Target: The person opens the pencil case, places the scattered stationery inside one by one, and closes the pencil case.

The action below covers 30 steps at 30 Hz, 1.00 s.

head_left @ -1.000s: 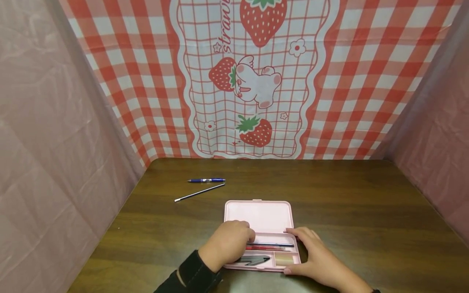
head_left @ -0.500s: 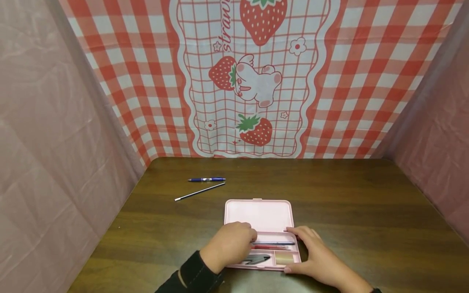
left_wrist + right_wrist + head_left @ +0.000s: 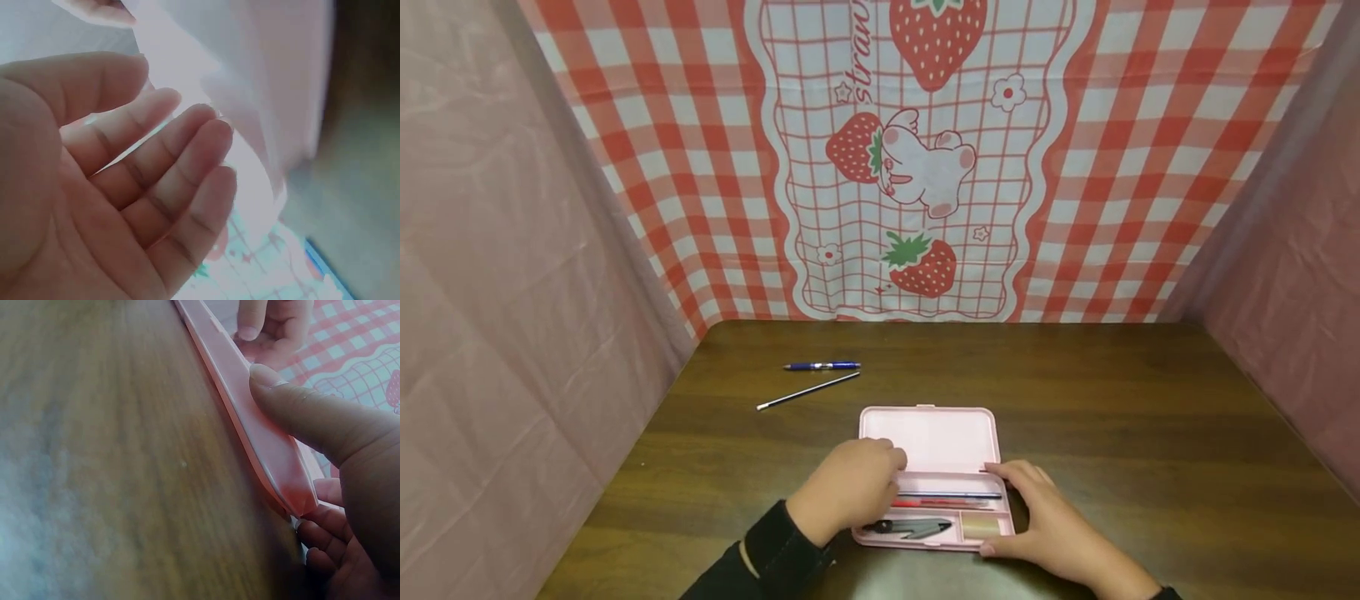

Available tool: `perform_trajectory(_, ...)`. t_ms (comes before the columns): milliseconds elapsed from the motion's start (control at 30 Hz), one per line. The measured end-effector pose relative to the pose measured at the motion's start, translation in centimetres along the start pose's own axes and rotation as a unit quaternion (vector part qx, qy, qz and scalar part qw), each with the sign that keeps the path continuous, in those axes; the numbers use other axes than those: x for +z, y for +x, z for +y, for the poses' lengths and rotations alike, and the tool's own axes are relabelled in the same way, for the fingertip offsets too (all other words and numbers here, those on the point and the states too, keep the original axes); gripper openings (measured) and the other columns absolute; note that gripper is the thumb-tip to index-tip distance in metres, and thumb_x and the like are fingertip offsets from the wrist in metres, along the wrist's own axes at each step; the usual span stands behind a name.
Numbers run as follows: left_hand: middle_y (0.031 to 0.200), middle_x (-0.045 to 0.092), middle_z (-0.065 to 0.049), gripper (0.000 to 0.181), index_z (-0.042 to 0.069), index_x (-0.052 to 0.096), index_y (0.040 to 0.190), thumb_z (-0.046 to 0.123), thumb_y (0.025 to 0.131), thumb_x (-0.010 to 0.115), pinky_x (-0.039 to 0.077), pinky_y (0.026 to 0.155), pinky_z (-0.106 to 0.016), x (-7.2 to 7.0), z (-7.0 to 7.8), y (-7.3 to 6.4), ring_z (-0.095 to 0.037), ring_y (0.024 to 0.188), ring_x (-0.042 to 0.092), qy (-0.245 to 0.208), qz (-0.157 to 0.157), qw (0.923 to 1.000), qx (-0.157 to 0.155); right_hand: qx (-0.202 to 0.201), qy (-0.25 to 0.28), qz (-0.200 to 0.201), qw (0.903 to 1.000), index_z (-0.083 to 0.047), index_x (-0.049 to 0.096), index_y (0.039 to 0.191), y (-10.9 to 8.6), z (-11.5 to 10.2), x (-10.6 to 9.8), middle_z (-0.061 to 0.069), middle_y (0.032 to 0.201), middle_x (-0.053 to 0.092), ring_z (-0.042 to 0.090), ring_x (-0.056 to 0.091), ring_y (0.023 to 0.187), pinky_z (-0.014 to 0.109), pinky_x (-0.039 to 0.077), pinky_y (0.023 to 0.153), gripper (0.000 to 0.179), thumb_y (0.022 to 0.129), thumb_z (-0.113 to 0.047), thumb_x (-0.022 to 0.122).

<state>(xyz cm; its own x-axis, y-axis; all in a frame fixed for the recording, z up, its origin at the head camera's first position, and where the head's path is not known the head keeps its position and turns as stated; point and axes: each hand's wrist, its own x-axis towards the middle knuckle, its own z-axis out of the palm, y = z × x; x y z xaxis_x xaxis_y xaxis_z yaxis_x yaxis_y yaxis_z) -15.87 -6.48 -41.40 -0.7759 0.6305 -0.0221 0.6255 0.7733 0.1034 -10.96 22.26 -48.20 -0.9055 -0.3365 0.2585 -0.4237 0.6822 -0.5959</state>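
Low in the middle of the head view, a pink case [image 3: 947, 482] sits on the wooden table [image 3: 1112, 400], its lid [image 3: 928, 437] opened towards the top of the frame. The long upper compartment holds a dark pencil [image 3: 955, 495] and, just below it, a red pen [image 3: 951, 502]; their left ends are hidden by the left hand [image 3: 850, 483]. In the lower left compartment lies a grey tool [image 3: 921, 527], and in the lower right one a tan block [image 3: 980, 525].

The right hand [image 3: 1045, 525] grips the case's right end, thumb at the near edge, fingers at the far side. The left hand is loose over the left end, fingers gently curved and thumb apart from them. Half a second ago it was further right; now more of the grey tool shows. The blue pen [image 3: 822, 366] and white-ended pencil [image 3: 808, 391], left of centre, lie as they did.
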Motion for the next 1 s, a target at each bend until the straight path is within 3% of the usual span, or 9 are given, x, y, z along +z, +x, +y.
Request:
perform_trajectory(233, 0.092, 0.068, -0.001, 0.014, 0.011, 0.073, 0.103, 0.02, 0.092, 0.074, 0.055, 0.083, -0.039, -2.1, -4.4, -0.5, -0.019, 0.087, 0.065, 0.059, 0.025, 0.998, 0.006, 0.005, 0.004, -0.008, 1.0, -0.013, 0.059, 0.139, -0.1, 0.0, 0.2, -0.01, 0.13, 0.056, 0.018, 0.049, 0.124, 0.052, 0.045, 0.099, 0.094, 0.067, -0.066, 0.087)
perform_trajectory(433, 0.099, 0.068, -0.007, 0.024, 0.008, 0.069, 0.108, 0.022, 0.091, 0.078, 0.054, 0.089, -0.046, -4.0, -9.2, -1.2, -0.027, 0.097, 0.067, 0.112, 0.004, 0.9936, -0.011, 0.008, 0.014, -0.015, 0.9998, -0.012, 0.059, 0.139, -0.1, -0.2, 0.3, -0.01, 0.129, 0.056, 0.019, 0.048, 0.124, 0.052, 0.045, 0.1, 0.094, 0.066, -0.064, 0.089)
perform_trajectory(533, 0.098, 0.067, -0.009, 0.027, 0.005, 0.067, 0.107, 0.021, 0.09, 0.08, 0.055, 0.086, -0.046, -4.4, -11.2, -1.7, -0.029, 0.095, 0.067, 0.135, -0.001, 0.9908, -0.003, 0.01, 0.012, -0.015, 0.9998, -0.012, 0.058, 0.139, -0.2, -0.2, 0.3, -0.01, 0.129, 0.056, 0.019, 0.048, 0.124, 0.053, 0.045, 0.1, 0.095, 0.066, -0.064, 0.089)
perform_trajectory(767, 0.097, 0.064, -0.01, 0.031, 0.003, 0.064, 0.108, 0.018, 0.087, 0.081, 0.055, 0.084, -0.046, -5.3, -13.2, -1.4, -0.03, 0.093, 0.065, 0.145, -0.007, 0.9894, -0.005, 0.01, 0.01, -0.006, 0.9999, -0.012, 0.059, 0.138, -0.2, -0.1, 0.0, -0.009, 0.13, 0.057, 0.02, 0.048, 0.124, 0.052, 0.045, 0.099, 0.094, 0.066, -0.063, 0.09)
perform_trajectory(1000, 0.108, 0.063, -0.014, 0.048, 0.001, 0.06, 0.121, 0.031, 0.091, 0.079, 0.051, 0.094, -0.051, -4.1, -14.3, -0.2, -0.035, 0.105, 0.063, 0.077, -0.024, 0.9944, -0.068, 0.012, 0.011, -0.005, 0.9998, -0.012, 0.059, 0.139, -0.2, 0.0, 0.0, -0.009, 0.13, 0.057, 0.02, 0.049, 0.125, 0.053, 0.045, 0.1, 0.094, 0.066, -0.063, 0.09)
